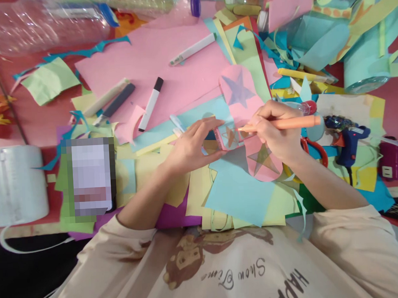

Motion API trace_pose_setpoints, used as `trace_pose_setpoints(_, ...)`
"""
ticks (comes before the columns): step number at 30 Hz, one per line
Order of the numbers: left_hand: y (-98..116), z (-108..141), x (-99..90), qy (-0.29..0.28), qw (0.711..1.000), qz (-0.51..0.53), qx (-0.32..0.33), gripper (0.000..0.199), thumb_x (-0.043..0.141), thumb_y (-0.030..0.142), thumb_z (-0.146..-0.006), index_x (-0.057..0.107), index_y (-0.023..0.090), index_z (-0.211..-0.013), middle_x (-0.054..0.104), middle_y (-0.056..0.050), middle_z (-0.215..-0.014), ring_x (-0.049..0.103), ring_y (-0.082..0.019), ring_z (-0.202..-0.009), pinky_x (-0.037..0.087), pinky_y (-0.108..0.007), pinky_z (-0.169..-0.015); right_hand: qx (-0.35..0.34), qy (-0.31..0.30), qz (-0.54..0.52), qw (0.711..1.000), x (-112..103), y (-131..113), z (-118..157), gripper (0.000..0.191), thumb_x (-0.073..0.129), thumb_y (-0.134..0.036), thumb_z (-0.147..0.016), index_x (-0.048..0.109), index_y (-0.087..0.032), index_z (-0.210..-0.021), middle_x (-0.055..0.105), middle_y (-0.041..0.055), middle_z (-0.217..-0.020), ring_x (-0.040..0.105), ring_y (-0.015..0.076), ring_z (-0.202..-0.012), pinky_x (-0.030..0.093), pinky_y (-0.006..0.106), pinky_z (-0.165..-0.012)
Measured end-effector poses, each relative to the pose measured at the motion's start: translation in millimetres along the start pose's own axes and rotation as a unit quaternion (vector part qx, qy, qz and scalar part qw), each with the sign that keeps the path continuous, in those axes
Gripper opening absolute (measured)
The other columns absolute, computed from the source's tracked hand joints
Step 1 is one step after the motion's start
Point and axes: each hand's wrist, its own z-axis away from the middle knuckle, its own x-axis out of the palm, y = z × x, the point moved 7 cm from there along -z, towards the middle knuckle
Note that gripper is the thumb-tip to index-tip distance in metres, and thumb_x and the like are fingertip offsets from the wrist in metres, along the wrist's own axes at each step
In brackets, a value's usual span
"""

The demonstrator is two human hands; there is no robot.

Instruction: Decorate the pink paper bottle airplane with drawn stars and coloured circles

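Note:
My right hand [280,133] grips an orange marker [296,122], its tip close to a small pink-edged piece [228,139]. That piece carries an orange star outline on a see-through face. At its sides, my left hand [194,145] steadies it between thumb and fingers. A rounded pink paper flap [227,78] with a purple star lies just above. Below my right hand is another rounded pink flap [276,169], bearing an olive-brown star. Whether these flaps join the small piece I cannot tell. Light blue paper [241,195] lies under the work.
Several markers rest on a large pink sheet [114,60]. Clear plastic bottles [45,26] line the back. To the right are red-handled scissors [319,151] and a blue glue gun [350,145]. A blurred-screen phone [91,172] and white case [17,185] are left.

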Motion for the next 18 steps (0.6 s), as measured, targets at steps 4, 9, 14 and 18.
trace_pose_setpoints(4, 4.0, 0.3, -2.1, 0.018, 0.999, -0.003, 0.028, 0.057, 0.070, 0.026, -0.079, 0.045, 0.020, -0.130, 0.063, -0.011, -0.121, 0.057, -0.027, -0.121, 0.051, -0.041, -0.100, -0.013, 0.000, 0.016, 1.000, 0.6, -2.3, -0.3, 0.031, 0.058, -0.031, -0.087, 0.046, -0.021, -0.059, 0.049, -0.0058, -0.051, 0.047, 0.0078, -0.047, 0.041, 0.024, -0.048)
trace_pose_setpoints(9, 4.1, 0.2, -1.9, 0.018, 0.999, 0.000, 0.028, 0.057, 0.070, 0.027, -0.080, 0.044, 0.021, -0.130, 0.063, -0.010, -0.122, 0.057, -0.028, -0.122, 0.051, -0.042, -0.100, -0.001, -0.032, 0.024, 0.999, 5.2, -3.0, -0.8, 0.030, 0.058, -0.030, -0.087, 0.049, -0.020, -0.061, 0.057, -0.0038, -0.056, 0.056, 0.0093, -0.055, 0.042, 0.023, -0.049)
trace_pose_setpoints(14, 2.2, 0.5, -0.1, 0.009, 1.000, -0.008, 0.021, 0.056, 0.069, 0.026, -0.080, 0.044, 0.021, -0.130, 0.063, -0.010, -0.122, 0.056, -0.027, -0.123, 0.051, -0.041, -0.100, -0.005, -0.045, 0.032, 0.998, 5.7, -3.4, -0.1, 0.028, 0.058, -0.026, -0.086, 0.049, -0.020, -0.060, 0.055, -0.0040, -0.056, 0.055, 0.0095, -0.056, 0.042, 0.023, -0.051)
trace_pose_setpoints(18, 3.4, 0.4, -1.6, 0.019, 0.999, 0.000, 0.031, 0.059, 0.071, 0.023, -0.078, 0.044, 0.021, -0.130, 0.063, -0.010, -0.121, 0.058, -0.027, -0.121, 0.051, -0.040, -0.099, -0.009, -0.048, 0.035, 0.998, 5.2, -2.3, 0.2, 0.029, 0.059, -0.021, -0.083, 0.046, -0.019, -0.058, 0.050, -0.0049, -0.054, 0.050, 0.0080, -0.053, 0.040, 0.022, -0.050)
